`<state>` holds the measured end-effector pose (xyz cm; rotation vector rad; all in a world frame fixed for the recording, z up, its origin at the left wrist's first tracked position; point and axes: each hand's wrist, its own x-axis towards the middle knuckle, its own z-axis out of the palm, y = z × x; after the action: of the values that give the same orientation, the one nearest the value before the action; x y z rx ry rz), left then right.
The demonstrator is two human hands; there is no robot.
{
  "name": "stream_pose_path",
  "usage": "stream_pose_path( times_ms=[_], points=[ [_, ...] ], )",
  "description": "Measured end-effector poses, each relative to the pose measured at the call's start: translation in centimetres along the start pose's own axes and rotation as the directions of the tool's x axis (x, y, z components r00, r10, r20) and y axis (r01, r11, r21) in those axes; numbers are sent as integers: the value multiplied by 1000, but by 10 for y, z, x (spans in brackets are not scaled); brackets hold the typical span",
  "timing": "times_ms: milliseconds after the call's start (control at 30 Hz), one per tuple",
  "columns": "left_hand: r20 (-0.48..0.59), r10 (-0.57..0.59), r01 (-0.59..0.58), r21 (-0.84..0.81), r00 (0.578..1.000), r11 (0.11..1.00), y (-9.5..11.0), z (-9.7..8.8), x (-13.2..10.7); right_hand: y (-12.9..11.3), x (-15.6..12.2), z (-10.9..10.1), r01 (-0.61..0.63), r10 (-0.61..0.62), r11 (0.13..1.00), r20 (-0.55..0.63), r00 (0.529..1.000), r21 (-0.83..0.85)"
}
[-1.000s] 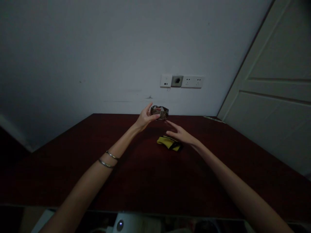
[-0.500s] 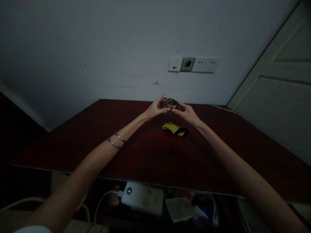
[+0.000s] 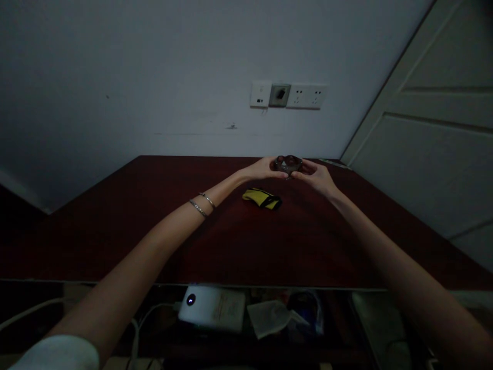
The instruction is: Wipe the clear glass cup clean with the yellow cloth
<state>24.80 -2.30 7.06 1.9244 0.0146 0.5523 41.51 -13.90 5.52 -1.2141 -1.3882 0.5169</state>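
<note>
Between both hands, above the far part of the dark red table, is a small dark, see-through glassy object [image 3: 288, 163], rounded with shiny edges; its exact kind is hard to make out in the dim light. My left hand [image 3: 266, 168] grips its left side, thumb along the near face. From the right, my right hand [image 3: 316, 176] holds it with thumb in front and fingers behind. A folded yellow cloth with black edging [image 3: 262, 198] lies on the table, nearer than the hands and a little left of them.
The dark red tabletop [image 3: 185, 180] meets a pale wall carrying a row of sockets [image 3: 288, 96]. A white panelled door [image 3: 435, 123] stands at the right. Below the table's near edge are a white power bank [image 3: 211, 308] with a cable and a pale packet [image 3: 267, 317].
Both hands have moved right relative to the yellow cloth, carrying the glassy object, which has turned slightly. The camera view has shifted to the right. The cloth stays on the table.
</note>
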Motion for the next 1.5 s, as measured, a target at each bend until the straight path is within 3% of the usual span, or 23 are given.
stream_pose_path(
  times_ms=[267, 433, 567, 767, 1100, 1500],
  points=[
    [35, -13, 9, 99, 999, 995, -25, 51, 64, 21, -29, -71, -26, 10, 990, -113, 994, -138],
    [104, -21, 5, 148, 994, 989, -40, 78, 86, 40, -45, -109, -83, 61, 973, -105, 993, -217],
    [128, -20, -3, 183, 992, 983, -54, 93, 97, 47, -55, -127, -135, 109, 947, -103, 989, -291],
    [123, -62, 21, 311, 990, 950, -69, 104, 100, 51, -66, -132, -204, 183, 923, -93, 979, -326],
    [143, -160, 75, 469, 977, 880, -94, 109, 99, 89, -70, -137, -290, 289, 890, -58, 956, -350],
    [138, -243, 138, 522, 960, 842, -96, 109, 98, 98, -68, -136, -282, 294, 894, -18, 956, -349]
  ],
)
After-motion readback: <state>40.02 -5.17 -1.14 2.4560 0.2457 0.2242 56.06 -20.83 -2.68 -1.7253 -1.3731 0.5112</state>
